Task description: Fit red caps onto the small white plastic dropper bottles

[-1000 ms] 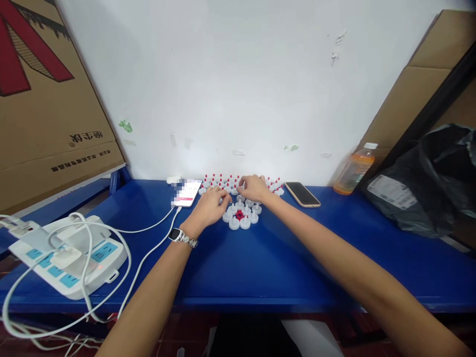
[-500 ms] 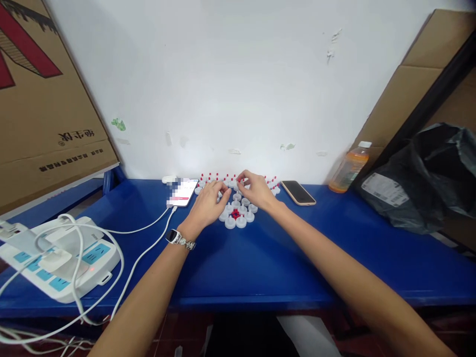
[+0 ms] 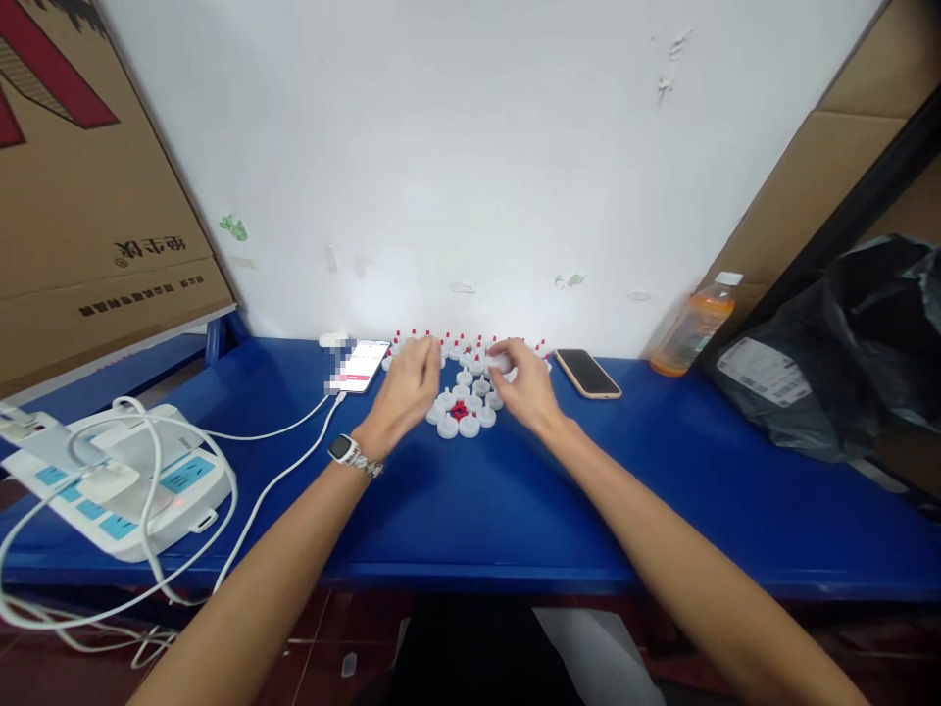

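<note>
A cluster of small white round caps (image 3: pixel 462 404) with a red piece (image 3: pixel 459 410) in its middle lies on the blue table (image 3: pixel 477 500) near the wall. Behind it stands a row of white pieces with red tips (image 3: pixel 456 345). My left hand (image 3: pixel 406 390), with a watch on the wrist, hovers over the left side of the cluster, its fingers curled and blurred. My right hand (image 3: pixel 523 384) is raised just right of the cluster and pinches a white cap (image 3: pixel 498 363) in its fingertips.
A white phone (image 3: pixel 360 365) on a charging cable lies left of the caps, a dark phone (image 3: pixel 586 374) to the right. An orange drink bottle (image 3: pixel 691 326) and a black bag (image 3: pixel 830 363) stand far right. A power strip (image 3: pixel 110 480) with cables sits at left, under cardboard (image 3: pixel 80 196).
Both hands have drawn back from the row at the wall and lifted. My right hand now holds a white cap off the table.
</note>
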{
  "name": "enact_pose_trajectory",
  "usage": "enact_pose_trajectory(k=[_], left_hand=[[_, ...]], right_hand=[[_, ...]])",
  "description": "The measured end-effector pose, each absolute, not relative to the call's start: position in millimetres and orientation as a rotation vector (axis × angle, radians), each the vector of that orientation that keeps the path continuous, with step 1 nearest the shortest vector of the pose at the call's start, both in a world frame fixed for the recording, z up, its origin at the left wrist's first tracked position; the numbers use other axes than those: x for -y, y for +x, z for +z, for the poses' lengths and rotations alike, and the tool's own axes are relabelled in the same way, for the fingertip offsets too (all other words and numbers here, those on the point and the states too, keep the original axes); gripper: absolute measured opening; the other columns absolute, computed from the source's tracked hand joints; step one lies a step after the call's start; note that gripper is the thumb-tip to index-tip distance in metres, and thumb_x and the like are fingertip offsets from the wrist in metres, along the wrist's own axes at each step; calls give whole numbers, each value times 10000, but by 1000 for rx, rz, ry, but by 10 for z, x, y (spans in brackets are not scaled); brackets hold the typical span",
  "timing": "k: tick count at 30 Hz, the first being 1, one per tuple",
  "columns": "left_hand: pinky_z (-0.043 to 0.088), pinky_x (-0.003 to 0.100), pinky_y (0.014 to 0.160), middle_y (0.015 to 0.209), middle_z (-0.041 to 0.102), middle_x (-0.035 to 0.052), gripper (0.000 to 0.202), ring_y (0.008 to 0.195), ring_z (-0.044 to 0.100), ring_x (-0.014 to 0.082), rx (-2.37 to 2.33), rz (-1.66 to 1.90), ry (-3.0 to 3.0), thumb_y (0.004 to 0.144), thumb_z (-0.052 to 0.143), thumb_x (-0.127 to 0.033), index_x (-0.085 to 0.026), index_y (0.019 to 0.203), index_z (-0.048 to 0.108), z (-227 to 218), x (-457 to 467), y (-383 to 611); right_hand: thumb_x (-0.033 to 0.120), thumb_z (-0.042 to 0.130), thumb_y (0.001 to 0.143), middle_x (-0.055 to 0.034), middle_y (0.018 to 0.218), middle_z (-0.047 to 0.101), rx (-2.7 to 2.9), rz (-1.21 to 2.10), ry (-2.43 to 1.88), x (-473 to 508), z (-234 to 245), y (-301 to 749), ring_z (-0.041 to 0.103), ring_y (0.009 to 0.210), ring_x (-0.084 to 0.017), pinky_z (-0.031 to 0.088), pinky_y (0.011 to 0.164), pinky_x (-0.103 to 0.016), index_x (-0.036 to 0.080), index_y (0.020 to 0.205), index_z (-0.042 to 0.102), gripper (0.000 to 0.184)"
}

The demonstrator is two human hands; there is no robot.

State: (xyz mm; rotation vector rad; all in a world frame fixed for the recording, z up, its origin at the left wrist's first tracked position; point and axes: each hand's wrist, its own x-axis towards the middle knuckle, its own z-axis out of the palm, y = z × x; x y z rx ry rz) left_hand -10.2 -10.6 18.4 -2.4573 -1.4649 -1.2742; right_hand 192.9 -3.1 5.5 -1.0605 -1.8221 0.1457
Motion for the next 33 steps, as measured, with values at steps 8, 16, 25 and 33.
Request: enact_pose_trajectory(k=[8,16,25,33], left_hand=[[408,409,907,965,586,60,375,953,504,233,1277,-841,-2862,1000,408,-465,-217,935,683,35,-58,-261],[414,411,914,904,592,57,416,940,521,231,1345,-921,-2857,1018,347,-409,-219,970,714,25,-83,-279],[426,414,881,875,612,62,362,905,543,240,1541,-917,-2683,995,394,-334,-218,875,715,-13,-145,-374],[433,404,867,888,616,75,346,895,548,237,1548,-841,-2659,985,393,-298,-200,862,701,-24,-115,-351]], right_hand=[[262,620,820,-37,995,699,1764,270,-1075,-88,-21,1985,626,964,-210,473,873,-356,215,916,689,128],[230,635,807,-24,813,674,1834,302,-1121,-231,-47,1873,592,758,-165,463,743,-298,185,877,710,112],[246,602,835,-49,901,748,2275,76,-1417,-697,72,1457,619,929,-230,386,891,-367,205,839,734,138],[295,600,839,-53,934,754,2374,94,-1483,-786,93,1417,626,990,-254,317,951,-422,212,861,739,163]])
